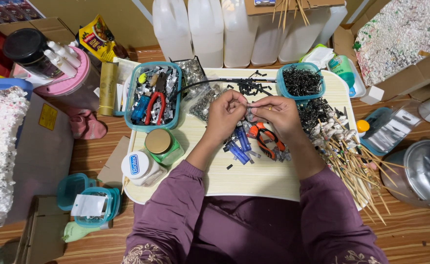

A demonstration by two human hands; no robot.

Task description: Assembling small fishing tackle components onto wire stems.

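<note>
At the centre of the frame, the left hand (226,113) and right hand (275,114) met, fingertips pinched shut on a small metal piece (248,113) above the pale tray table (254,181). Such fiddly work likely wanted a firm, steady pinch. Below lay orange-handled pliers (264,137) and glossy blue plastic tubes (239,146); right, thin wooden skewers (356,171).

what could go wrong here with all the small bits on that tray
1. The left hand and right hand pinch a tiny piece above the tray; dropped, it may vanish among the loose black bits.
2. The wooden sticks overhang the tray's right edge and a sleeve might sweep them off.
</note>
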